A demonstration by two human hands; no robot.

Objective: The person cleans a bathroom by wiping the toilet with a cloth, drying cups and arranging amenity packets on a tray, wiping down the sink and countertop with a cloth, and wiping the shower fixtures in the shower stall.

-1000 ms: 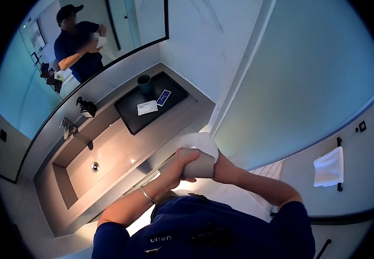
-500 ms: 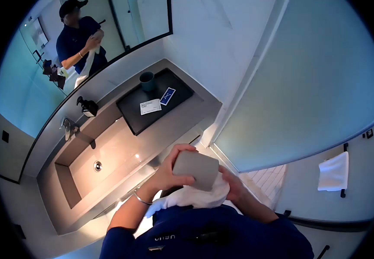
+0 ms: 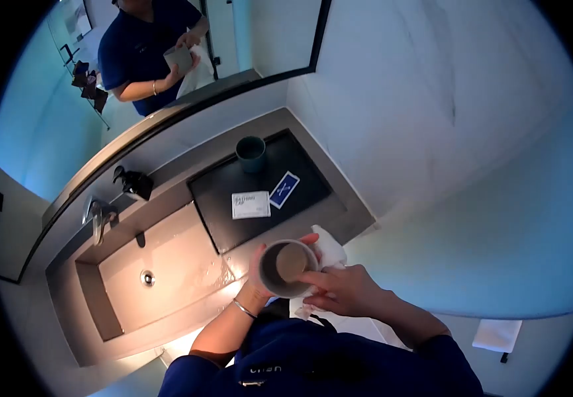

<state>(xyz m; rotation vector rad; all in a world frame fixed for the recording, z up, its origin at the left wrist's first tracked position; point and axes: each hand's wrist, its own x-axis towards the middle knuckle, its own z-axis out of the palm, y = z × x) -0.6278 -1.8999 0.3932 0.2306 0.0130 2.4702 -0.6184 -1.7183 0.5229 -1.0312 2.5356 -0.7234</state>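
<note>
A grey cup [image 3: 287, 268] is tilted so that its open mouth faces me and its inner bottom shows. My left hand [image 3: 258, 274] wraps round its left side, with fingertips showing at the far rim. My right hand [image 3: 349, 291] is closed at the cup's right side, a finger at the rim reaching over the mouth. A white cloth [image 3: 329, 250] is bunched behind the cup and under my right hand, which partly hides it. Across the counter, a dark green cup [image 3: 251, 154] stands on a black tray [image 3: 227, 233].
On the tray lie a white bathing cap packet [image 3: 250, 205] and a blue packet [image 3: 284, 190]. Left of it are the sink [image 3: 167, 284], a faucet [image 3: 97, 218] and a black soap dispenser [image 3: 133, 182]. A mirror hangs behind; a white towel [image 3: 496, 335] hangs at lower right.
The grey cup has turned from showing its outside to showing its mouth. My right hand has come from behind it to the rim. The view has shifted, with the tray nearer.
</note>
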